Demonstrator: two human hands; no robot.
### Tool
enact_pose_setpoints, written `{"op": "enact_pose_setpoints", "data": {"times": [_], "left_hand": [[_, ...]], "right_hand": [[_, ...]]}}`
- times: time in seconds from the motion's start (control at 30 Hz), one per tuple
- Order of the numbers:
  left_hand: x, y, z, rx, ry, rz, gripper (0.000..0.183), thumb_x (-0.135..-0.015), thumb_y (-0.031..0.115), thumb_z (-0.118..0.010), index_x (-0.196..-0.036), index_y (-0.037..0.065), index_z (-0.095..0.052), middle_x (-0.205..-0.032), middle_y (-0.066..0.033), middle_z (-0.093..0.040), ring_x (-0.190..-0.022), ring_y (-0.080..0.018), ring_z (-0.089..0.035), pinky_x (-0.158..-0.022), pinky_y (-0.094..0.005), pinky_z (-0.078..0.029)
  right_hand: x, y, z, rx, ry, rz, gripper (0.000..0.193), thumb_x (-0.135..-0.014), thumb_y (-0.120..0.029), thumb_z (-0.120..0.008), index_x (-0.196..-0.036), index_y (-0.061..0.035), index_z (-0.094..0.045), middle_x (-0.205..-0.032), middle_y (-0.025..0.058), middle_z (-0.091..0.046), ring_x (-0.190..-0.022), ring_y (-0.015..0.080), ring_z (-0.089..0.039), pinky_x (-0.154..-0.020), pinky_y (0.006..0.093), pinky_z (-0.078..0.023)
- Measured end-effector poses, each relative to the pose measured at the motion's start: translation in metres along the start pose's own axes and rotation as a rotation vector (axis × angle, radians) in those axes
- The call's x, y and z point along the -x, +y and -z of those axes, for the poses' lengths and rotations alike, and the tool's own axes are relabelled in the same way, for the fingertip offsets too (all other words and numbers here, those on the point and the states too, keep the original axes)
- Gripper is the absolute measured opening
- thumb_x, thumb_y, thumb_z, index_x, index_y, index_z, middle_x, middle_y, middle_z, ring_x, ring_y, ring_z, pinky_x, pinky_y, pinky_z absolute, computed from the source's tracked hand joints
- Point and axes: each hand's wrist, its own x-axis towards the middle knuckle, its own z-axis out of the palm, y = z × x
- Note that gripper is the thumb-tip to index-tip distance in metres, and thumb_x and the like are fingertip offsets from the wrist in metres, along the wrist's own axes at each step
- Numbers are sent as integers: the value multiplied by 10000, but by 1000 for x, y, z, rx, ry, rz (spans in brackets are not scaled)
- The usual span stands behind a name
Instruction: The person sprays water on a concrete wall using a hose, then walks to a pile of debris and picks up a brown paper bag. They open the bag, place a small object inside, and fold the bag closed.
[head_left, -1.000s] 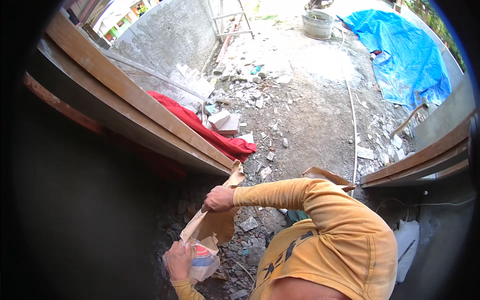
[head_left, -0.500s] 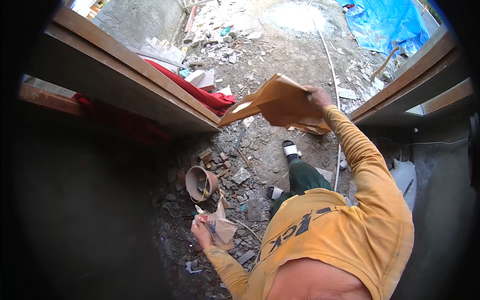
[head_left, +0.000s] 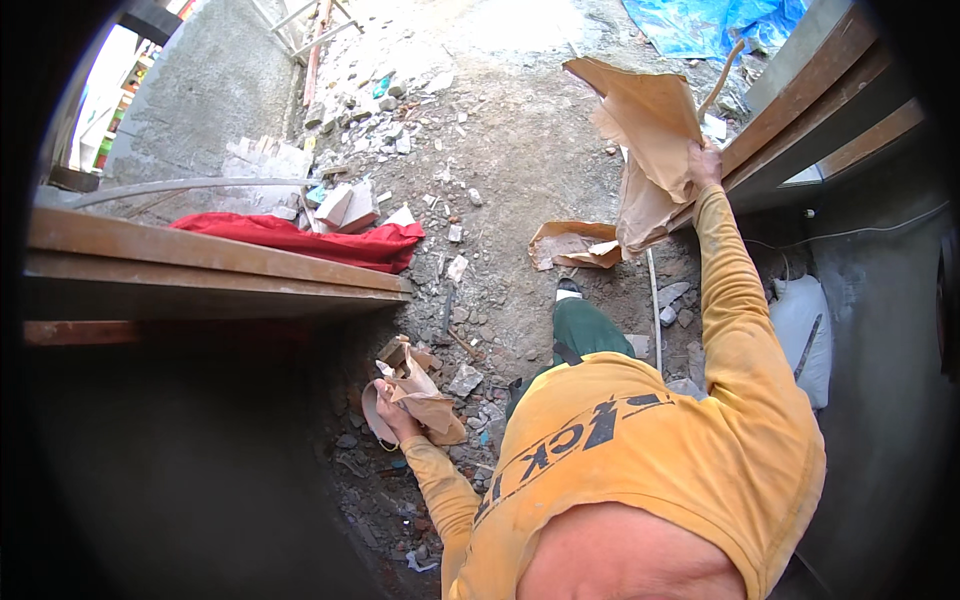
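Observation:
My right hand, arm stretched forward beside the right door frame, grips a big torn sheet of brown paper by its edge. Another curled brown paper piece shows just beyond my foot, beside the sheet's lower end; I cannot tell whether they are joined. Low on the left, my left hand is closed on a smaller crumpled scrap of brown paper. Behind that hand is the bucket, mostly hidden, with only part of its rim visible.
Broken rubble covers the ground around my feet. Wooden frames stand left and right, with red cloth by the left one. A pale hose runs past my leg. A white sack leans right; a blue tarp lies far off.
My right hand has swung the paper sheet forward and right, toward the right frame. The left hand, still with its scrap, has moved up in front of the bucket. The view has turned.

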Motion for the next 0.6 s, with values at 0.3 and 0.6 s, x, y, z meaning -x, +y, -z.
{"op": "enact_pose_setpoints", "data": {"times": [0.3,0.6], "left_hand": [[-68,53,-197,-489,-208,-105,618,-945,532,-359,-741,-1,-597,-678,-28,-583,-651,-104,-509,-603,-262,-414],[-169,25,-310,-542,-393,-157,413,-946,392,-486,-796,20,-584,-680,12,-551,-620,-65,-463,-558,-242,-388]], "right_hand": [[-76,20,-19,-226,114,-264,337,-764,-89,-521,-1063,43,-604,-854,78,-649,-723,137,-596,-674,283,-474],[-108,61,-45,-337,242,-480,410,-735,-78,-577,-1119,65,-555,-950,133,-633,-814,184,-605,-718,310,-482]]}}
